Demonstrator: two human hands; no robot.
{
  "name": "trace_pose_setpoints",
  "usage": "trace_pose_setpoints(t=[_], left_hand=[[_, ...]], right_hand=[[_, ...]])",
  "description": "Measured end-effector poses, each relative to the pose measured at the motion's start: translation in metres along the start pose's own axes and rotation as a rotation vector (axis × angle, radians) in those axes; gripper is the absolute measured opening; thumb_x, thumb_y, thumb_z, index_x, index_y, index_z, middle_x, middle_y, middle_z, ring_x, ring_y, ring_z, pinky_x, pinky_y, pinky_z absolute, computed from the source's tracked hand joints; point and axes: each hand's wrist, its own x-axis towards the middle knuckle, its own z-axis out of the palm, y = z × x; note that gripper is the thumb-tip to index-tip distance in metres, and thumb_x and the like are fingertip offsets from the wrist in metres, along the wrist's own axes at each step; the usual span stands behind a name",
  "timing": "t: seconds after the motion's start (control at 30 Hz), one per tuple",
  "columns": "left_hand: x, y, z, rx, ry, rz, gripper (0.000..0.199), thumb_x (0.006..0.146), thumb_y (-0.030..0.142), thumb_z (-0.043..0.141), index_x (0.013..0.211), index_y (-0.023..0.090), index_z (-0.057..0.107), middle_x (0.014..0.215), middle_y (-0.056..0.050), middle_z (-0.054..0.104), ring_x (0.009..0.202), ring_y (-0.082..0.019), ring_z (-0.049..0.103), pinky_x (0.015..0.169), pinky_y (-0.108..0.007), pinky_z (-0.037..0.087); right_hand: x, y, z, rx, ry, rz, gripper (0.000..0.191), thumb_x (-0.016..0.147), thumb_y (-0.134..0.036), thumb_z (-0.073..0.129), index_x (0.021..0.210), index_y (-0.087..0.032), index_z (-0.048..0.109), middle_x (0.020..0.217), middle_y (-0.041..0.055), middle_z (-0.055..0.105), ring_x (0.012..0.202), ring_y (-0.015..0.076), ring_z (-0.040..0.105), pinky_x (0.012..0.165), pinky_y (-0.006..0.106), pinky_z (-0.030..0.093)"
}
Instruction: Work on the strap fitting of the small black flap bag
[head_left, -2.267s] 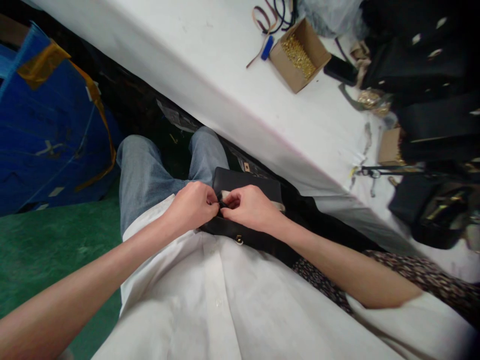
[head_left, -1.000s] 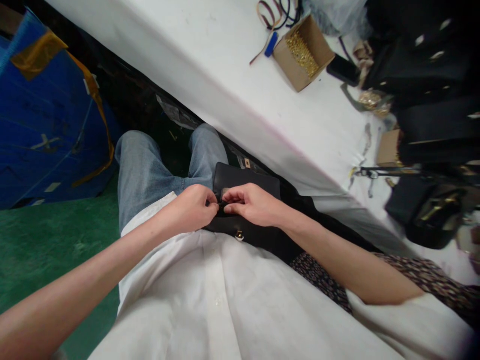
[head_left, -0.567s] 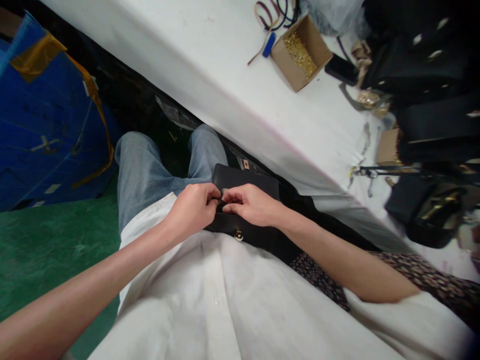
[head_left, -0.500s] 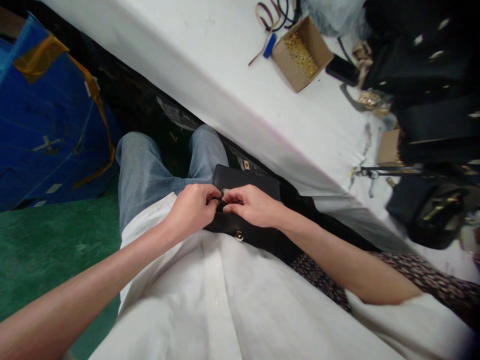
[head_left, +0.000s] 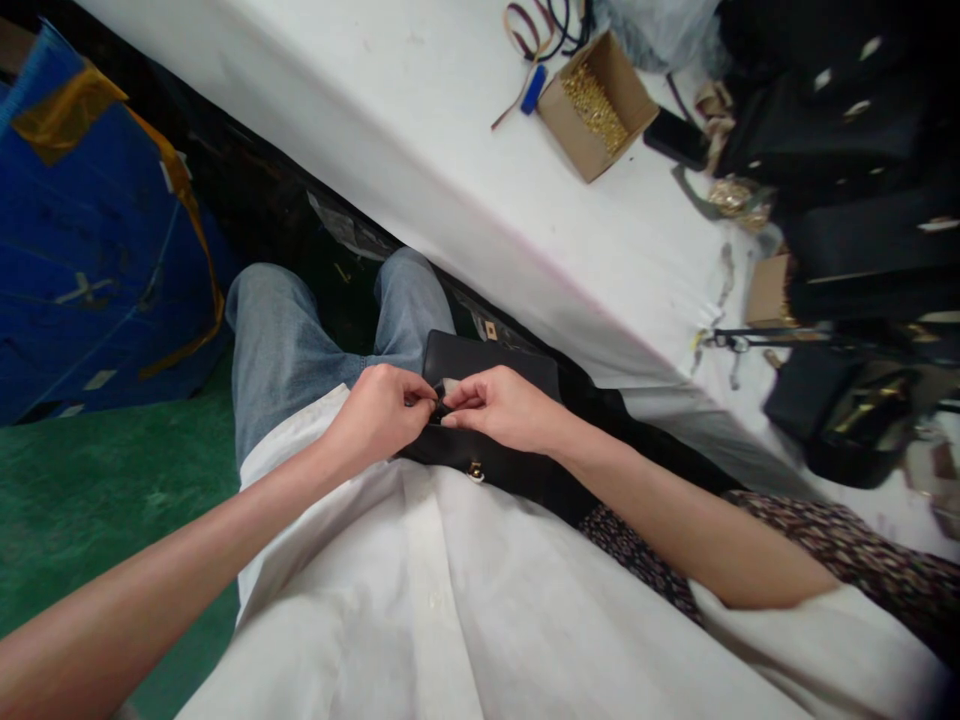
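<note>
A black handbag [head_left: 517,463] lies across my lap with its flap [head_left: 491,362] folded back toward my knees. On its near side is a small gold clasp [head_left: 475,470]. My left hand [head_left: 390,408] is closed in a pinch at the bag's opening, thumb and fingers meeting over a small dark piece. Just beside it, my right hand [head_left: 504,410] pinches at the same spot, its fingertips nearly touching the left ones. What the fingertips hold is too small and dark to name. A pale scrap shows between the two hands.
A white-covered table [head_left: 480,190] runs diagonally ahead. On it are a cardboard box [head_left: 562,125] of small gold parts, a phone [head_left: 675,138], black bags [head_left: 832,130] and straps. A blue sack [head_left: 97,260] stands left. Patterned fabric [head_left: 810,530] shows at right.
My left hand has shifted slightly, its fingers drawing closer together at the bag's opening. The pale scrap between the hands shows more clearly. The view has moved a little.
</note>
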Motion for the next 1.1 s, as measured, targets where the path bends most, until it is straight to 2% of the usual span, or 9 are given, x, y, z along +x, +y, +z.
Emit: trace_pose_setpoints(t=[0.2,0.3,0.5,0.73,0.9,1.1], left_hand=[[0.001,0.002,-0.004,-0.029,-0.047,-0.029,0.027,0.088,0.023,0.064,0.095,0.022,0.090,0.083,-0.002,0.082,0.078,-0.020,0.074,0.065,-0.029,0.049],[0.002,0.003,-0.005,-0.042,-0.058,-0.034,0.025,0.087,0.023,0.065,0.093,0.022,0.090,0.081,-0.002,0.081,0.078,-0.020,0.074,0.064,-0.029,0.048],[0.006,0.000,-0.007,-0.066,-0.088,-0.055,0.024,0.086,0.024,0.065,0.089,0.021,0.089,0.073,-0.001,0.078,0.069,-0.017,0.068,0.058,-0.028,0.041],[0.007,0.001,-0.008,-0.097,-0.113,-0.092,0.023,0.088,0.026,0.064,0.087,0.019,0.086,0.076,-0.003,0.078,0.072,-0.019,0.067,0.059,-0.029,0.040],[0.006,0.003,-0.011,-0.115,-0.118,-0.064,0.020,0.092,0.027,0.063,0.099,0.020,0.081,0.091,-0.003,0.082,0.080,-0.020,0.071,0.066,-0.029,0.046],[0.009,0.006,-0.008,-0.140,-0.072,-0.068,0.015,0.090,0.021,0.060,0.096,0.020,0.074,0.078,0.000,0.075,0.070,-0.017,0.066,0.061,-0.029,0.038]], right_hand=[[-0.002,-0.004,-0.004,0.068,-0.061,0.066,0.031,0.092,-0.046,0.076,0.100,-0.019,0.088,0.089,0.0018,0.078,0.073,0.0147,0.058,0.071,0.031,0.042],[0.001,-0.002,-0.002,0.078,-0.024,0.094,0.031,0.088,-0.047,0.080,0.098,-0.018,0.088,0.085,0.0015,0.077,0.072,0.0141,0.056,0.070,0.031,0.040],[0.005,-0.004,0.002,-0.056,0.031,0.092,0.031,0.087,-0.049,0.080,0.090,-0.018,0.085,0.075,-0.0007,0.070,0.068,0.0127,0.049,0.064,0.031,0.033],[0.004,-0.004,0.004,-0.157,0.082,0.033,0.025,0.093,-0.041,0.074,0.087,-0.018,0.081,0.073,-0.0009,0.069,0.068,0.0134,0.053,0.062,0.030,0.032],[0.004,-0.006,0.001,-0.185,0.108,-0.026,0.022,0.095,-0.038,0.070,0.088,-0.018,0.078,0.076,-0.0008,0.070,0.073,0.0150,0.058,0.065,0.030,0.035],[0.007,-0.014,-0.003,-0.235,0.112,-0.055,0.024,0.097,-0.039,0.068,0.087,-0.019,0.078,0.076,-0.0009,0.071,0.072,0.0156,0.057,0.065,0.031,0.035]])
